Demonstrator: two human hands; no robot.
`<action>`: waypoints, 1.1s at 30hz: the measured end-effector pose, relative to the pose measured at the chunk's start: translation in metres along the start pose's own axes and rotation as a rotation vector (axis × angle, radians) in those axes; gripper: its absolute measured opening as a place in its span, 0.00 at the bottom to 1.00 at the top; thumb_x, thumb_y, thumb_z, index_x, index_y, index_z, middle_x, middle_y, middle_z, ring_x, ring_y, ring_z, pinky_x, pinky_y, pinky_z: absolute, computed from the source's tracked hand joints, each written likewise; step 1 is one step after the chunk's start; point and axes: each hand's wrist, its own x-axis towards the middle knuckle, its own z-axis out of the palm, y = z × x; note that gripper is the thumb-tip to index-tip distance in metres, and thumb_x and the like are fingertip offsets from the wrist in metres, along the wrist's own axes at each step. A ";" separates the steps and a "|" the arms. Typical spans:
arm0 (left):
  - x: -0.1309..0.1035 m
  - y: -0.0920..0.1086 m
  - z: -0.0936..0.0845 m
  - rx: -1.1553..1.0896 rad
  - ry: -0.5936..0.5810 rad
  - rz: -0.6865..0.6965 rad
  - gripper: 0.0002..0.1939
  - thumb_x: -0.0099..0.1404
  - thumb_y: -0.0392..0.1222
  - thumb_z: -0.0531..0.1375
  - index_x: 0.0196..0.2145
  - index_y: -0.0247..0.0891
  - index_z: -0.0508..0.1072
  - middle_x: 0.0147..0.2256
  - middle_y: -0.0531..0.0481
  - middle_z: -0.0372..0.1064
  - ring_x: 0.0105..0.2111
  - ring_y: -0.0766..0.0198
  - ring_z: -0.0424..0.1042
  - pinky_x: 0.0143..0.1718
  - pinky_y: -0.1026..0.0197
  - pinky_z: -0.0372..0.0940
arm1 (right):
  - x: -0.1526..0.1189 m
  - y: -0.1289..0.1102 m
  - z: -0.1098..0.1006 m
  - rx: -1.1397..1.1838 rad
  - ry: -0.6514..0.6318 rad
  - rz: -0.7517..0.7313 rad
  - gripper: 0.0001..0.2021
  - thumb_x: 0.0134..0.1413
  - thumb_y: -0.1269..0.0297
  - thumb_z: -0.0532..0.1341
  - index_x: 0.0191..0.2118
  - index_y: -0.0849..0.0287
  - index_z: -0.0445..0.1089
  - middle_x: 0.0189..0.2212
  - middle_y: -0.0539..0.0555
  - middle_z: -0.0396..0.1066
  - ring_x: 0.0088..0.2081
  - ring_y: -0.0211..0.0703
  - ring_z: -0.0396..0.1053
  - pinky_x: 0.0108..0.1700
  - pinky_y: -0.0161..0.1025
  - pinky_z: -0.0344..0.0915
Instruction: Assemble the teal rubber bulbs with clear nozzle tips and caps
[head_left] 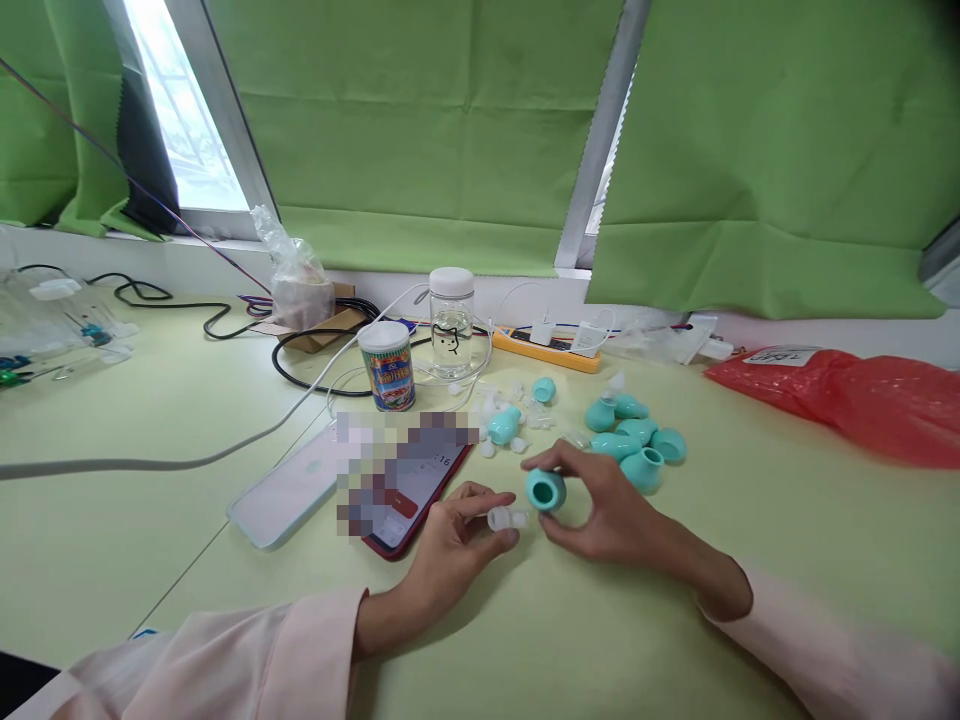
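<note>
Between the thumb and fingers of my right hand is a teal rubber bulb, its round opening turned toward me and to the left. My left hand pinches a small clear plastic fitting just left of the bulb, a small gap apart from it. Several more teal bulbs lie in a loose group beyond my right hand. Another teal bulb rests among small clear and white plastic pieces, with one more bulb standing behind.
Left of my hands lie a red-cased phone and a pale-cased phone. Behind stand a labelled can, a clear bottle and a yellow power strip. Cables cross the left side. A red plastic bag lies at right.
</note>
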 end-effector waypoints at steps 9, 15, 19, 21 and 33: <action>0.003 0.001 0.001 -0.178 -0.009 -0.071 0.15 0.46 0.36 0.65 0.34 0.35 0.69 0.35 0.47 0.69 0.34 0.60 0.70 0.37 0.59 0.65 | -0.008 -0.016 0.012 0.138 -0.169 0.154 0.17 0.37 0.74 0.56 0.38 0.56 0.55 0.31 0.50 0.62 0.31 0.39 0.60 0.34 0.36 0.58; 0.004 0.002 -0.001 -0.189 0.123 -0.045 0.12 0.44 0.35 0.66 0.23 0.34 0.65 0.27 0.53 0.65 0.27 0.67 0.67 0.29 0.66 0.63 | -0.019 -0.027 0.027 0.452 -0.184 0.205 0.18 0.31 0.77 0.55 0.33 0.56 0.52 0.27 0.47 0.57 0.29 0.36 0.58 0.30 0.33 0.57; 0.004 0.002 -0.002 -0.153 0.120 -0.101 0.09 0.47 0.38 0.65 0.23 0.32 0.69 0.26 0.50 0.68 0.27 0.66 0.67 0.30 0.65 0.62 | -0.024 -0.033 0.032 0.480 -0.088 0.128 0.18 0.33 0.77 0.55 0.35 0.56 0.54 0.32 0.50 0.59 0.36 0.40 0.61 0.39 0.37 0.59; 0.004 0.001 -0.002 -0.159 0.100 -0.121 0.09 0.50 0.40 0.64 0.27 0.31 0.71 0.28 0.46 0.70 0.29 0.63 0.69 0.31 0.63 0.63 | -0.024 -0.032 0.032 0.502 -0.017 0.106 0.17 0.35 0.76 0.55 0.36 0.56 0.54 0.32 0.51 0.60 0.36 0.41 0.62 0.39 0.38 0.59; 0.002 0.004 -0.002 -0.151 0.088 -0.186 0.18 0.51 0.42 0.63 0.39 0.32 0.71 0.31 0.46 0.70 0.25 0.67 0.68 0.31 0.62 0.63 | -0.004 0.014 0.017 0.113 0.051 0.120 0.09 0.34 0.71 0.54 0.28 0.58 0.57 0.20 0.46 0.58 0.21 0.34 0.56 0.24 0.32 0.53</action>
